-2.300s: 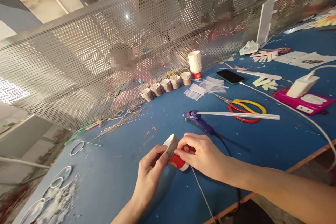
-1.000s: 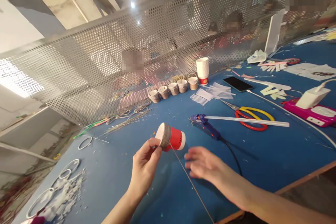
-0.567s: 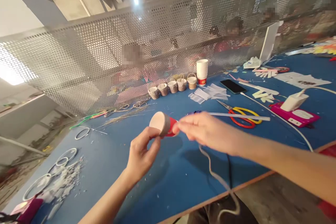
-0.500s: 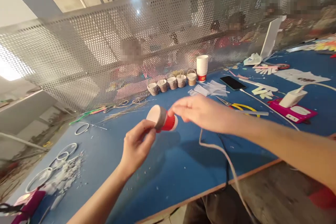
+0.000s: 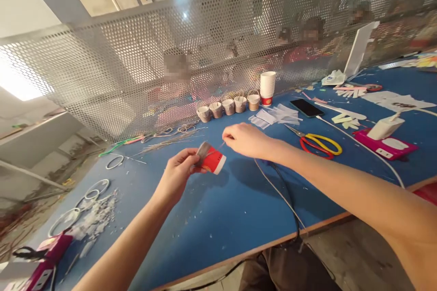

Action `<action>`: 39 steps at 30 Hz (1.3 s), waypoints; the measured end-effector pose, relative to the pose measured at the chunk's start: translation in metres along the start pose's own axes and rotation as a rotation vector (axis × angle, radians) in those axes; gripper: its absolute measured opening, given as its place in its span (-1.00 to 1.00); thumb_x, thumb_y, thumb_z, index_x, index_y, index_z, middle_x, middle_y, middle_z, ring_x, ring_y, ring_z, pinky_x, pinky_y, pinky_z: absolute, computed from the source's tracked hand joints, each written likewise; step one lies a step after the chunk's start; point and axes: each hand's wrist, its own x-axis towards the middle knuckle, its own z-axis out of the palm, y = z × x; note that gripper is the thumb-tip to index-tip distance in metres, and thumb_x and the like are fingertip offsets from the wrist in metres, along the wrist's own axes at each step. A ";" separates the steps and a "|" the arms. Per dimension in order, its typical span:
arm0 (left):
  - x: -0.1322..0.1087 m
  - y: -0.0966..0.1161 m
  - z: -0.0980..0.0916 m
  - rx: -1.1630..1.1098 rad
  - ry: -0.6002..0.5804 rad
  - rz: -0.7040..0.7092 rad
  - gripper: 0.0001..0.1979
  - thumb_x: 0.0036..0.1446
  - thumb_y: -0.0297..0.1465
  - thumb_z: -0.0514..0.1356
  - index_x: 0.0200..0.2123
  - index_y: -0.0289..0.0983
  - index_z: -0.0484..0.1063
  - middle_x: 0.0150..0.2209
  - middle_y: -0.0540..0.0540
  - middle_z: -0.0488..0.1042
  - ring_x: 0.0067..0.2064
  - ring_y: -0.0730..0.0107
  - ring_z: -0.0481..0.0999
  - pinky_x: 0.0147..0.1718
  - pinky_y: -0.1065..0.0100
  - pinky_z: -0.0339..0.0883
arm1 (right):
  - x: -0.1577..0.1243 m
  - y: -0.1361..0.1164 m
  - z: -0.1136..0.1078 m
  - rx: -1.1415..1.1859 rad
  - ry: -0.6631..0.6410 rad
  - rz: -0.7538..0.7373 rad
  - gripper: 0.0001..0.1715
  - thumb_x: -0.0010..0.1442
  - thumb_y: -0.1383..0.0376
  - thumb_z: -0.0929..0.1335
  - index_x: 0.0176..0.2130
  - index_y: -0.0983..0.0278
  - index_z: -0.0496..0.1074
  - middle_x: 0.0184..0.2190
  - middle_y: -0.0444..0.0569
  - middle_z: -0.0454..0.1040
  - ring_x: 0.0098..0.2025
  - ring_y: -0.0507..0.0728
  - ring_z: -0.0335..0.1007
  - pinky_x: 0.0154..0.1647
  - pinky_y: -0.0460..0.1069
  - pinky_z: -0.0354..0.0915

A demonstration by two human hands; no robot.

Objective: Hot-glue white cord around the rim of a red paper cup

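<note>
My left hand [image 5: 177, 170] is closed around the rim end of a red paper cup [image 5: 215, 162], which lies tilted with its white base pointing right. A band of grey cord [image 5: 204, 151] covers the part of the cup near my fingers. To the right of the cup, my right hand [image 5: 248, 140] has its fingers pinched on the cord's free length. A short stretch of it runs between cup and fingers, and a long pale tail [image 5: 273, 185] drops from below that hand toward the table's front edge.
Several small cord-wrapped cups [image 5: 228, 107] and a stack of paper cups [image 5: 267, 86] line the perforated metal screen [image 5: 136, 63]. Paper strips [image 5: 275, 116], a phone [image 5: 306, 107], scissors [image 5: 319, 143] and a magenta power strip [image 5: 385, 145] lie right. White rings [image 5: 64, 222] and scraps [image 5: 99, 211] lie left.
The cup has turned so its open mouth no longer faces me. My right hand has moved slightly, its fingers now pinched together, and the cord's tail has swung and looks straighter.
</note>
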 end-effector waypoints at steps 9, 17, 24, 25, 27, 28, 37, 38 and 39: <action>-0.003 -0.019 -0.001 -0.061 -0.054 -0.092 -0.82 -0.04 -0.34 0.25 -0.38 -0.33 0.52 -0.40 -0.07 0.53 -0.44 0.42 0.45 -0.42 0.36 0.41 | -0.029 -0.024 0.008 0.036 0.060 -0.071 -0.81 0.20 0.41 0.29 -0.19 0.31 0.47 -0.14 0.05 0.49 -0.08 0.19 0.38 -0.12 0.04 0.26; -0.013 -0.033 -0.005 -0.087 -0.043 -0.110 -0.81 0.01 -0.34 0.22 -0.33 -0.34 0.52 -0.41 -0.09 0.54 -0.40 0.37 0.48 -0.40 0.36 0.42 | -0.038 -0.029 0.065 0.154 0.139 -0.049 -0.87 0.17 0.46 0.34 -0.33 0.28 0.49 -0.30 -0.02 0.52 -0.19 0.13 0.39 -0.17 0.01 0.27; -0.020 -0.040 -0.006 -0.043 -0.085 -0.129 -0.78 0.07 -0.31 0.19 -0.29 -0.32 0.53 -0.37 -0.11 0.55 -0.38 0.34 0.50 -0.36 0.34 0.44 | -0.045 -0.030 0.079 0.077 0.243 -0.108 -0.79 0.14 0.50 0.28 -0.47 0.26 0.36 -0.45 -0.04 0.44 -0.35 0.12 0.34 -0.31 0.00 0.23; -0.021 -0.040 -0.005 -0.041 -0.092 -0.136 -0.78 0.06 -0.31 0.19 -0.30 -0.32 0.53 -0.38 -0.11 0.55 -0.39 0.34 0.50 -0.36 0.34 0.44 | -0.047 -0.030 0.079 0.081 0.255 -0.104 -0.79 0.13 0.50 0.27 -0.47 0.25 0.33 -0.46 -0.04 0.44 -0.36 0.12 0.34 -0.32 -0.01 0.22; -0.023 -0.040 -0.002 -0.033 -0.113 -0.149 -0.78 0.06 -0.31 0.20 -0.29 -0.32 0.53 -0.39 -0.10 0.55 -0.41 0.34 0.51 -0.37 0.33 0.44 | -0.051 -0.030 0.080 0.118 0.251 -0.082 -0.81 0.13 0.49 0.25 -0.45 0.24 0.30 -0.45 -0.06 0.43 -0.41 0.09 0.35 -0.38 -0.04 0.21; -0.024 -0.039 -0.001 -0.026 -0.125 -0.157 -0.77 0.06 -0.30 0.20 -0.29 -0.32 0.54 -0.40 -0.10 0.55 -0.41 0.34 0.51 -0.37 0.34 0.44 | -0.053 -0.029 0.079 0.141 0.241 -0.073 -0.82 0.15 0.47 0.24 -0.43 0.24 0.29 -0.45 -0.08 0.43 -0.43 0.07 0.36 -0.40 -0.06 0.20; -0.033 -0.035 0.008 0.097 -0.138 -0.147 -0.75 -0.06 -0.44 0.21 -0.24 -0.29 0.55 -0.32 -0.08 0.57 -0.33 0.32 0.49 -0.30 0.35 0.38 | -0.061 -0.023 0.072 0.218 0.222 -0.059 -0.82 0.14 0.46 0.19 -0.44 0.22 0.22 -0.47 -0.09 0.44 -0.49 0.06 0.36 -0.47 -0.07 0.17; -0.034 -0.036 0.008 0.117 -0.133 -0.135 -0.74 -0.07 -0.46 0.22 -0.24 -0.29 0.54 -0.31 -0.08 0.57 -0.31 0.31 0.48 -0.31 0.36 0.37 | -0.062 -0.023 0.071 0.222 0.217 -0.059 -0.82 0.14 0.46 0.19 -0.44 0.21 0.22 -0.48 -0.09 0.43 -0.50 0.05 0.35 -0.47 -0.07 0.18; -0.034 -0.037 0.009 0.137 -0.126 -0.127 -0.73 -0.08 -0.46 0.22 -0.24 -0.28 0.54 -0.31 -0.07 0.56 -0.31 0.31 0.48 -0.34 0.37 0.37 | -0.062 -0.022 0.071 0.225 0.213 -0.060 -0.82 0.14 0.46 0.19 -0.44 0.21 0.22 -0.48 -0.10 0.43 -0.50 0.05 0.35 -0.46 -0.07 0.18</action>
